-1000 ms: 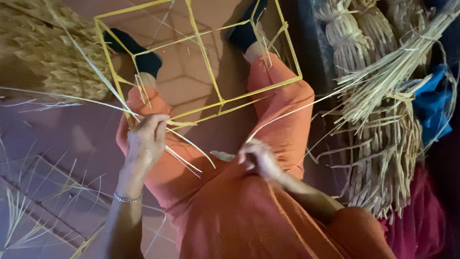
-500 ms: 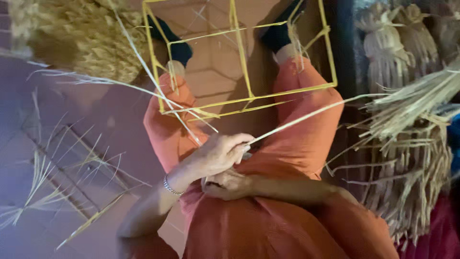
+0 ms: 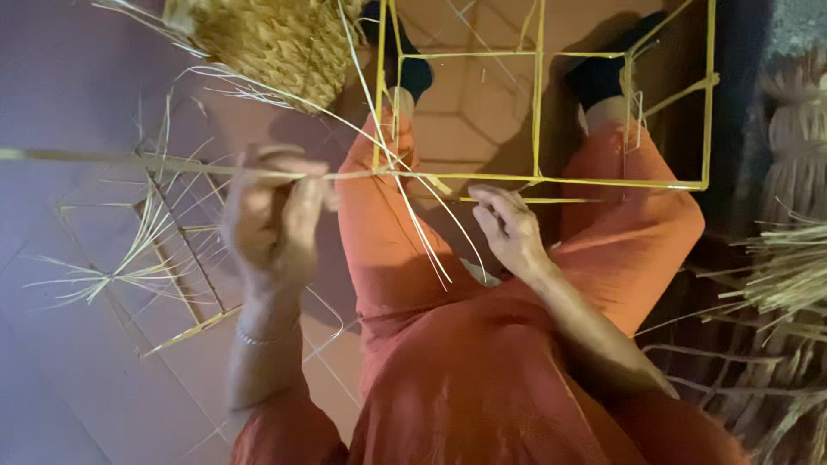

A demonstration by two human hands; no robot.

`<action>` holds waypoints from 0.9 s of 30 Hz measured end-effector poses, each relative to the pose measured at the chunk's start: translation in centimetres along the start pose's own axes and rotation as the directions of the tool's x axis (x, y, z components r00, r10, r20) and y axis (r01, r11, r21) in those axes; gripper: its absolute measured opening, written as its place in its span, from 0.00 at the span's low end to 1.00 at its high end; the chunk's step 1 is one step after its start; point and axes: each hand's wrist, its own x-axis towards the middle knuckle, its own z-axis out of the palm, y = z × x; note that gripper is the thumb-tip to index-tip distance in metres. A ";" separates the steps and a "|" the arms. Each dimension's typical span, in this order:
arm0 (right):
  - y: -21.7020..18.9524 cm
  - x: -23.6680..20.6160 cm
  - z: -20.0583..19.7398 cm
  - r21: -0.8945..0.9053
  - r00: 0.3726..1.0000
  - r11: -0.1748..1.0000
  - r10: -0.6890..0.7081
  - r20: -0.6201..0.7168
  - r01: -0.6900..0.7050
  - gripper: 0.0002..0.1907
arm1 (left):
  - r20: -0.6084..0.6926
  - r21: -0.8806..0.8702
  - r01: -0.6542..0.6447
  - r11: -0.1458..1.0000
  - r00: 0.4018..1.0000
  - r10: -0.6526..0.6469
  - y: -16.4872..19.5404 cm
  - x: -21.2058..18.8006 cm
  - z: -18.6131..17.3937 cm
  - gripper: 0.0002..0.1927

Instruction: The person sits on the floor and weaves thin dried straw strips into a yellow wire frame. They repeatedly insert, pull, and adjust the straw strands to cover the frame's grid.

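Observation:
A yellow wire frame [image 3: 538, 103] rests across my knees, over orange trousers. My left hand [image 3: 274, 215] is raised out to the left and blurred, closed around a long straw strand [image 3: 103, 158] that runs from the far left to the frame's near-left corner. My right hand [image 3: 510, 228] sits just below the frame's near bar, fingers curled at a strand end beside the bar. Loose straw tails [image 3: 431, 232] hang from the near-left corner over my left thigh.
A woven straw basket [image 3: 276, 39] lies on the floor at top left. A second wire frame with loose straw [image 3: 164, 250] lies on the tiled floor to the left. Bundles of straw [image 3: 784, 284] are stacked along the right side.
My left hand has swung from beside my right hand out to the left, drawing the strand taut. The right hand moved up to the frame's near bar. The view shifted left.

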 end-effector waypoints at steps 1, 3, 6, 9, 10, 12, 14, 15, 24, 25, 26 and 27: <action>0.5 0.8 0.5 -0.067 0.999 0.997 -0.036 0.022 0.037 0.15 | 0.008 -0.004 -0.020 1.000 1.000 0.020 -0.8 0.5 0.6 0.04; 1.4 1.9 1.8 -0.031 0.996 1.000 -0.003 0.084 0.005 0.18 | 0.024 -0.014 -0.033 0.999 0.999 0.034 -2.3 1.4 1.7 0.04; 2.4 1.9 3.4 0.093 0.991 0.992 0.069 0.110 -0.080 0.15 | 0.057 -0.045 0.025 0.999 0.998 -0.022 -4.9 2.8 4.0 0.09; 2.9 0.9 3.8 0.242 0.948 0.920 0.278 0.156 -0.310 0.07 | 0.146 -0.030 0.168 0.985 0.976 -0.162 -7.7 4.0 6.2 0.11; 2.9 0.7 3.6 0.282 0.913 0.870 0.363 0.187 -0.404 0.05 | 0.186 0.010 0.200 0.980 0.962 -0.198 -8.6 4.2 6.8 0.08; 2.9 0.6 3.2 0.349 0.930 0.863 0.325 0.171 -0.365 0.04 | 0.290 0.096 0.278 0.956 0.911 -0.294 -10.2 4.2 7.6 0.05; 2.5 0.8 2.6 0.397 0.955 0.870 0.242 0.170 -0.292 0.04 | 0.410 0.196 0.353 0.915 0.818 -0.403 -11.5 3.9 8.0 0.05; 2.3 1.1 2.2 0.413 0.968 0.880 0.175 0.177 -0.235 0.05 | 0.446 0.227 0.414 0.881 0.761 -0.472 -11.9 3.7 8.2 0.04; 2.2 1.7 2.5 0.606 0.772 0.479 0.421 0.476 -0.635 0.07 | 0.577 0.217 0.586 0.781 0.569 -0.586 -12.5 3.9 8.0 0.10; 2.4 1.6 2.6 0.604 0.785 0.502 0.425 0.451 -0.619 0.06 | 0.556 0.206 0.582 0.787 0.592 -0.584 -12.6 4.2 7.8 0.10; 2.6 1.4 2.8 0.609 0.787 0.499 0.423 0.449 -0.616 0.06 | 0.535 0.196 0.579 0.792 0.614 -0.581 -12.7 4.3 7.6 0.10; 2.8 1.3 2.9 0.613 0.788 0.496 0.422 0.449 -0.615 0.06 | 0.505 0.147 0.551 0.821 0.673 -0.541 -12.8 4.4 7.6 0.10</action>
